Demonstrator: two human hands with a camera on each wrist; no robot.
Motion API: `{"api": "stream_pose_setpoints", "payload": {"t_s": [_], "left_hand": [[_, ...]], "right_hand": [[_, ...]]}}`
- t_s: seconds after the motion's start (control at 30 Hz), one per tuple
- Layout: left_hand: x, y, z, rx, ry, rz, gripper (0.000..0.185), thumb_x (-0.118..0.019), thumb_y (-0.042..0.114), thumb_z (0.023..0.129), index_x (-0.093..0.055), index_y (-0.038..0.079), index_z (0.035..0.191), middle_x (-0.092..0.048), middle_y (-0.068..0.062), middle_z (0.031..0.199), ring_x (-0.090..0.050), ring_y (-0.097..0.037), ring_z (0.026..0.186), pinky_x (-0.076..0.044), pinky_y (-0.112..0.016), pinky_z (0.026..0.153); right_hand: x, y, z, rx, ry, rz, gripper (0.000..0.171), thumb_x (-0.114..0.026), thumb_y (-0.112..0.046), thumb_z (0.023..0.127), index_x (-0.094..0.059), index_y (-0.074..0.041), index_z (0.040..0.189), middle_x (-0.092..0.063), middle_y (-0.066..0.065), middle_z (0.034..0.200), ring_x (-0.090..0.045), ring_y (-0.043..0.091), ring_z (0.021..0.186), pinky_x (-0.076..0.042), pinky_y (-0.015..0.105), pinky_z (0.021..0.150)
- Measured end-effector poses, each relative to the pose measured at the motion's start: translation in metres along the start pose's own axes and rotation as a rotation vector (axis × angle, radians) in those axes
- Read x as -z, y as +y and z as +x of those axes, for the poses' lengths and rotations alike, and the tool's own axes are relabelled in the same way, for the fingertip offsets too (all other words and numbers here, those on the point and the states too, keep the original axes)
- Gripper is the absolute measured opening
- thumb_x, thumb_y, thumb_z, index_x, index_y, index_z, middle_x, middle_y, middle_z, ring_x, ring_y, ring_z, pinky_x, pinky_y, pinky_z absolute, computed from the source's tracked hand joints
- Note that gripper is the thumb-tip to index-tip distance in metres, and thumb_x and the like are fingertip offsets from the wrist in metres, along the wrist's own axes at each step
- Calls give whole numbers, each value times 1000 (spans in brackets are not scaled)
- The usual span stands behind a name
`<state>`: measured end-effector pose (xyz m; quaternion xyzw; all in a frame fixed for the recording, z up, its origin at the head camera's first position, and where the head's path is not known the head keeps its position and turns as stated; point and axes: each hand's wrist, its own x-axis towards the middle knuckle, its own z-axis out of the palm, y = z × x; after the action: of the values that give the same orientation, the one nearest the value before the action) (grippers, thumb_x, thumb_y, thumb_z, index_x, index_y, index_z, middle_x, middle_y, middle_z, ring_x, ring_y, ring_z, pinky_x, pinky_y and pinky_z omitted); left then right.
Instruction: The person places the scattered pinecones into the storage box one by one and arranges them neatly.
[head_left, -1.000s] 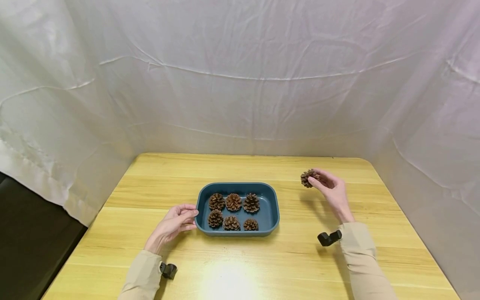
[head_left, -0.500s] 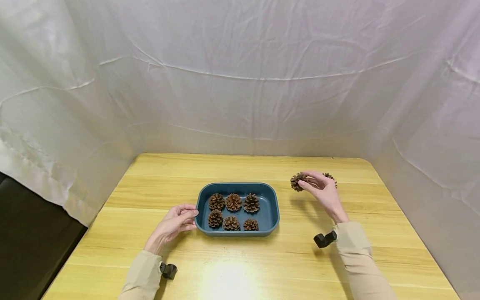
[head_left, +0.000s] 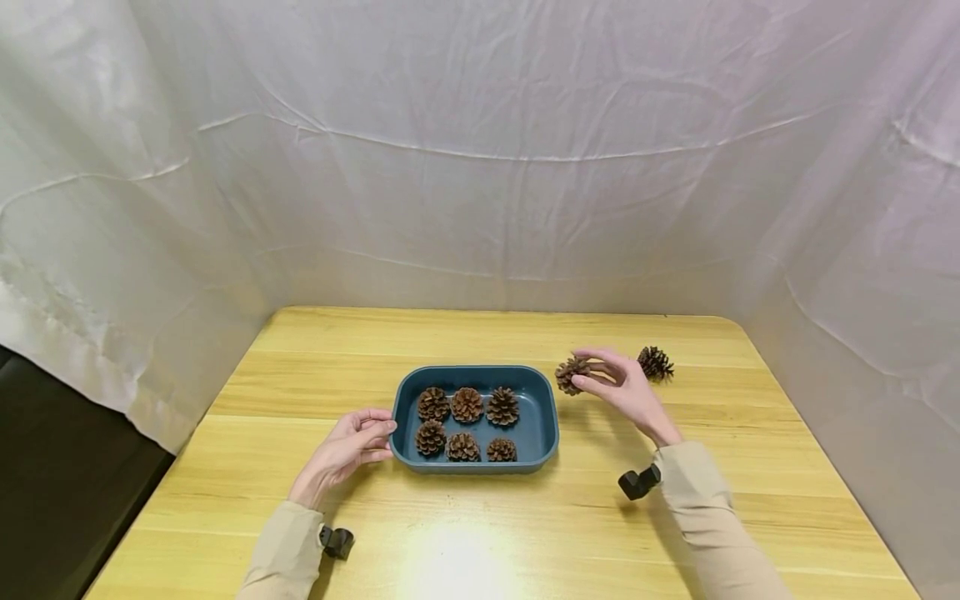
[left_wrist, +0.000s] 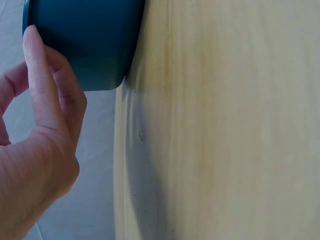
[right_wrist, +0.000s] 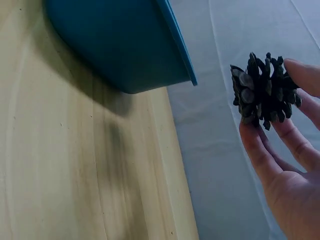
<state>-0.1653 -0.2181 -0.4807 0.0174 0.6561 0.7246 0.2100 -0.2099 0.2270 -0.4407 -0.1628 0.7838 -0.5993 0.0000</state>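
Note:
A dark blue tray (head_left: 542, 433) sits mid-table with several brown pine cones inside. My right hand (head_left: 621, 385) pinches a pine cone (head_left: 571, 374) in its fingertips just above the table, right of the tray's far right corner; the right wrist view shows that cone (right_wrist: 264, 93) held beside the tray wall (right_wrist: 120, 45). My left hand (head_left: 347, 448) rests against the tray's left end, fingers loosely bent and touching the wall (left_wrist: 85, 45). One more pine cone (head_left: 655, 363) lies on the table behind my right hand.
The wooden table (head_left: 480, 533) is bounded by white cloth (head_left: 480, 167) at the back and on both sides. A dark gap opens past the table's left edge (head_left: 67, 500).
My right hand has carried the pine cone leftward toward the tray. The second cone on the table, hidden behind the hand before, now shows. My left hand has stayed put.

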Motion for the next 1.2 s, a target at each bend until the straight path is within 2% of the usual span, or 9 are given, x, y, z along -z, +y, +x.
{"api": "stream_pose_setpoints", "payload": {"t_s": [0.27,0.5,0.73,0.83,1.03,1.13,1.2], "left_hand": [[0,-1,2,11,20,7,29,-56,5,101,-46,-8,125,-63,2,97,-66,-7,75,-63,-20,72],[1,-2,2,8,13,6,28,-55,5,101,-46,-8,125,-63,3,96,-66,-7,74,-63,-20,71],[1,-2,2,14,16,7,28,-55,5,101,-46,-8,125,-63,3,96,-65,-7,74,-63,-20,71],[1,-2,2,14,16,9,29,-55,5,101,-46,-8,125,-62,2,97,-65,-7,74,-63,-20,71],[1,-2,3,19,24,11,28,-55,5,101,-46,-7,125,-62,3,96,-65,-7,73,-63,-20,71],[0,-2,4,17,26,12,28,-56,6,101,-46,-6,124,-62,3,96,-65,-7,74,-63,-20,71],[0,-3,4,15,24,12,27,-56,6,101,-47,-6,124,-62,3,97,-65,-7,74,-63,-20,71]], "right_hand": [[-8,-2,3,34,-92,-5,48,-74,-8,91,-59,2,135,-56,24,137,-62,3,115,-52,16,103],[-15,-5,4,37,-169,-24,42,-74,-10,90,-62,0,129,-59,21,136,-61,1,116,-50,19,107],[-21,-5,7,83,-209,-89,37,-75,-10,90,-66,-5,125,-63,18,132,-59,10,117,-51,28,110],[-23,-6,7,99,-215,-115,34,-75,-10,89,-68,-6,123,-63,17,132,-58,9,118,-49,25,111],[-26,-8,9,167,-266,-101,25,-72,-4,90,-70,2,115,-63,27,126,-62,7,110,-51,17,104],[-28,-11,10,163,-286,-106,25,-72,-4,91,-70,2,115,-63,25,124,-62,6,108,-52,18,103],[-30,-11,10,155,-291,-108,26,-71,-5,91,-69,2,116,-64,23,124,-62,6,108,-53,22,104]]}}
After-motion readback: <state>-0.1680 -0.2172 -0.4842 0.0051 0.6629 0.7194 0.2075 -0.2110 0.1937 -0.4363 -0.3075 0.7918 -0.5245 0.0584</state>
